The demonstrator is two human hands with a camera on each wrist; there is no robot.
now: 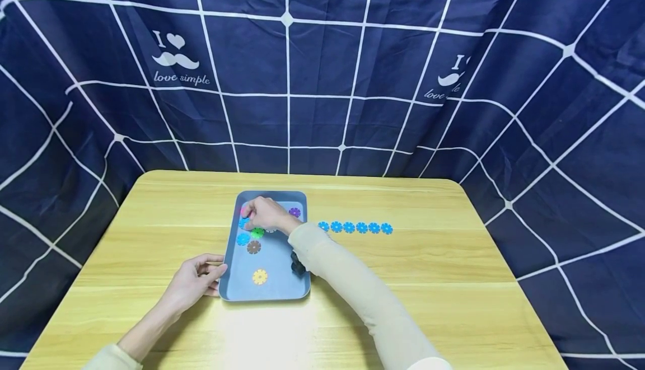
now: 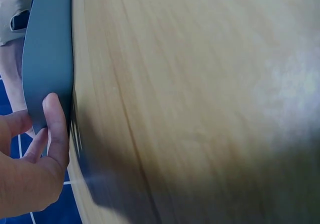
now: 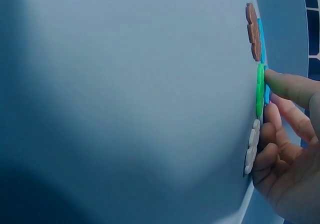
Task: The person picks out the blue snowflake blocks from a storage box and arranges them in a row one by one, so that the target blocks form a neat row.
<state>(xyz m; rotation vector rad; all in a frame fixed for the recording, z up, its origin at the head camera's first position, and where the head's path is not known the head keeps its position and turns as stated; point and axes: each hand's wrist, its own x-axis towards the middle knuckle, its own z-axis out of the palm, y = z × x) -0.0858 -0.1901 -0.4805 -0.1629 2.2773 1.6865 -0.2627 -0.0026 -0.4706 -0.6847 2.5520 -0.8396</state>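
Note:
My left hand (image 1: 194, 281) pinches the left wall of a blue-grey tray (image 1: 267, 295), with the thumb at the rim. In the left wrist view its fingers (image 2: 56, 119) lie against the tray's outer side. Inside the tray's far left corner, my right hand (image 1: 268, 213) pinches a blue notched plastic disc (image 1: 244, 223). The right wrist view shows the thumb on this disc (image 3: 267, 86), partly hidden behind a green disc (image 3: 260, 90). Close by lie another blue disc (image 1: 243, 239), a brown disc (image 1: 254, 247), a pink disc (image 1: 244, 211) and a whitish disc (image 3: 252, 148).
A row of several blue discs (image 1: 349, 227) lies on the wooden table (image 1: 428, 280) right of the tray. Inside the tray are a purple disc (image 1: 294, 212), a yellow disc (image 1: 260, 276) and black pieces (image 1: 297, 265) partly behind the right sleeve. A dark blue curtain (image 1: 322, 118) surrounds the table.

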